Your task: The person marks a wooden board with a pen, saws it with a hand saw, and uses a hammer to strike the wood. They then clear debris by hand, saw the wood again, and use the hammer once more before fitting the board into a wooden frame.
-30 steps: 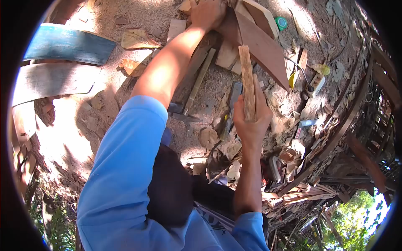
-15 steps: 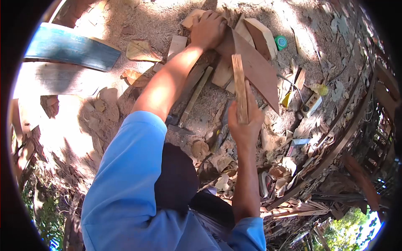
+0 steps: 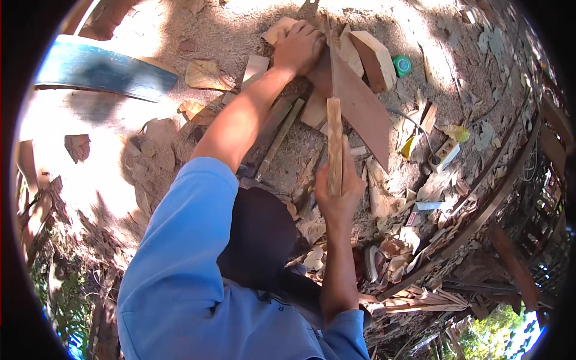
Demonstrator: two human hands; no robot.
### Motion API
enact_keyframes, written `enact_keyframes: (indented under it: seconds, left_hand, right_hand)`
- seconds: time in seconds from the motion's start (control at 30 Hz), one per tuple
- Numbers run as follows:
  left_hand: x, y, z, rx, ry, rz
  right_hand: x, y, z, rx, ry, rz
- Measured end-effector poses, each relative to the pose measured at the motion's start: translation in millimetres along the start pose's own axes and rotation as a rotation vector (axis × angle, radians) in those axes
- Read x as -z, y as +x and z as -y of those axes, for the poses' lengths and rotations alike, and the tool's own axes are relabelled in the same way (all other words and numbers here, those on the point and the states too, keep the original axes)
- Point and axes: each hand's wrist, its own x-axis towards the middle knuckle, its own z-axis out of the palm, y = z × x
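Note:
My right hand [image 3: 343, 193] is closed around the wooden handle of a handsaw [image 3: 334, 141]. The thin blade, seen nearly edge-on, runs away from me across a flat brown board [image 3: 365, 111]. My left hand [image 3: 298, 49] presses on the far left part of this board, beside the blade, with its fingers bent over the edge. What lies under that palm is hidden. Other wood pieces lie beneath and around the board, among them a thick cut block [image 3: 375, 62] just right of the blade.
A green round tape measure [image 3: 402, 65] lies right of the block. A power strip [image 3: 446, 155] with a cord sits further right, near a small box [image 3: 426, 206]. A blue painted plank [image 3: 105, 71] lies at left. Sawdust and wood scraps cover the ground.
My right hand has drawn the saw back toward my body and slightly left. The board has shifted a little, while my left hand stays on it.

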Motion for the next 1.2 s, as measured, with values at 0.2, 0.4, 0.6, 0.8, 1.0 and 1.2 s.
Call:
enact_keyframes:
  seconds: [0.2,0.4,0.6,0.8,1.0,1.2]
  left_hand:
    - [-6.0,5.9,5.1,-0.015,-0.028,-0.002]
    - [-5.2,5.5,10.8,-0.053,0.024,-0.065]
    - [-4.3,10.4,4.9,-0.004,0.004,0.041]
    - [-2.9,-0.5,6.7,-0.024,0.017,0.017]
    - [-0.2,9.3,4.6,-0.009,0.024,0.008]
    - [-10.3,8.6,8.5,-0.046,-0.019,-0.022]
  right_hand:
    - [79.6,-141.0,38.4,-0.132,-0.154,0.112]
    - [-33.0,60.7,-1.2,0.004,0.07,-0.024]
    - [53.6,-114.6,33.1,-0.14,-0.088,0.06]
    - [13.7,-7.7,14.0,-0.101,-0.037,0.051]
    - [14.7,-34.1,17.3,-0.068,-0.039,-0.016]
    - [63.8,-103.1,46.0,-0.107,-0.108,0.073]
